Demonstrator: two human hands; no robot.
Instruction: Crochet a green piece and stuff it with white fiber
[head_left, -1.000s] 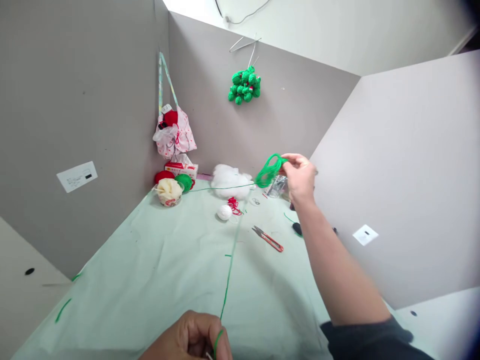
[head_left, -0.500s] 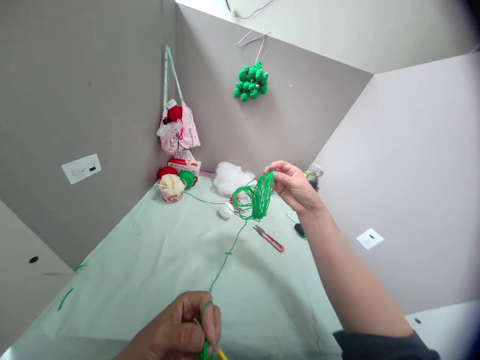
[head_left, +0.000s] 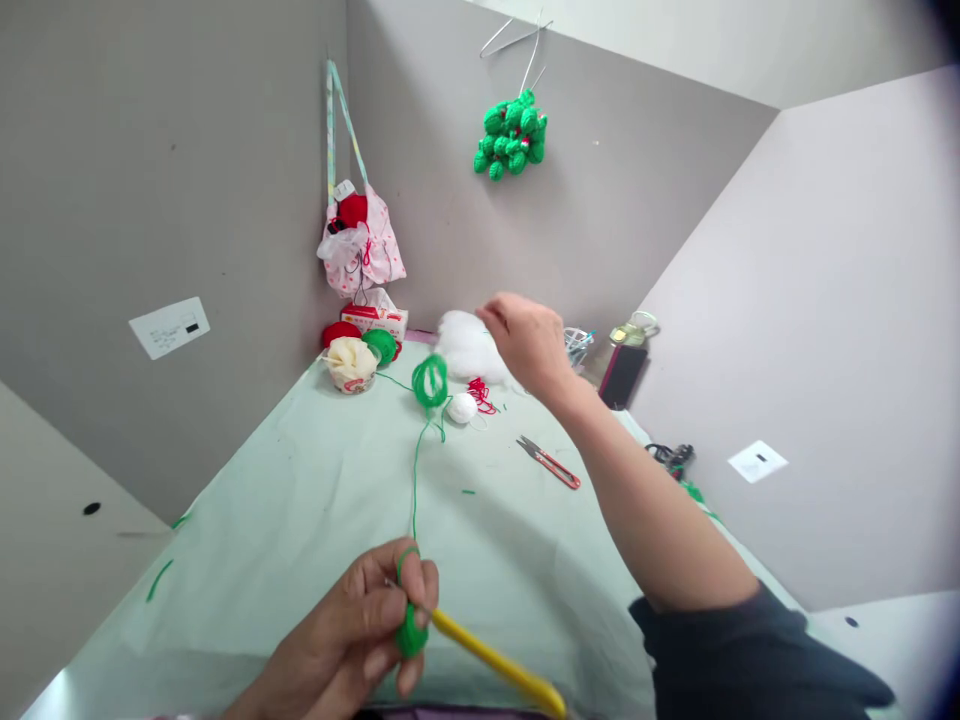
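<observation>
At seven o'clock, the left hand (head_left: 352,625) pinches a small green piece (head_left: 411,635) and a yellow-handled hook (head_left: 495,657).
The step in hand looks like slackening the yarn (head_left: 415,485); the next move calls for right fingers on the hook. Toward one, the right hand (head_left: 531,345) curls its fingers; whether they grip, I cannot tell. Near eleven, the blurred green coil (head_left: 430,382) could snag by the white ball (head_left: 462,408); snips (head_left: 549,462) sit apart at four.

No legible lettering anywhere

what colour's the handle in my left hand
The handle is yellow, clearest in the head view.
</observation>
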